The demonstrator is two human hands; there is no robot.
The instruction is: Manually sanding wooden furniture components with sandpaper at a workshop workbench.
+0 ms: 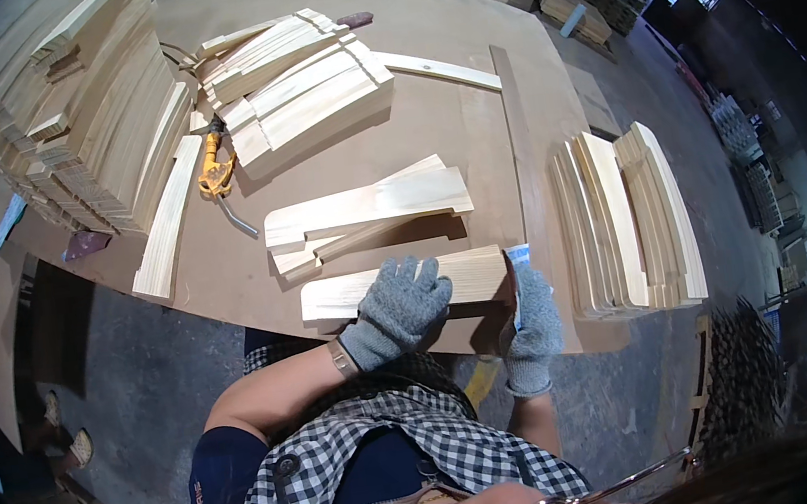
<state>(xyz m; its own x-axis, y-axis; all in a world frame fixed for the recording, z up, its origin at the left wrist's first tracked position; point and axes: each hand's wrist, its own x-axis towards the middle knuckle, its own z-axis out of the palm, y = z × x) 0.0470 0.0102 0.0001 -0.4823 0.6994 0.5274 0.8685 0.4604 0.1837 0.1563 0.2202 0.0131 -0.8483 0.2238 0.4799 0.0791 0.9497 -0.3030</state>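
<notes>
A pale wooden board (475, 273) lies near the table's front edge. My left hand (397, 311), in a grey knit glove, rests on top of it and holds it, the fingers over its upper face and the thumb hidden. At the board's right end my right hand (532, 329), gloved alike, is closed on a folded sheet of sandpaper (519, 256) with a blue and white back and a dark reddish-brown face. The sheet's brown face meets the end of the board. Just beyond lie two notched boards (368, 206), one crossed over the other.
A yellow air blow gun (215, 169) with a bent metal nozzle lies at left, beside a stack of notched boards (314, 97). Taller wood piles (90, 119) fill the far left. Rounded boards (626, 220) stand at the right edge. A long strip (515, 137) runs along the table.
</notes>
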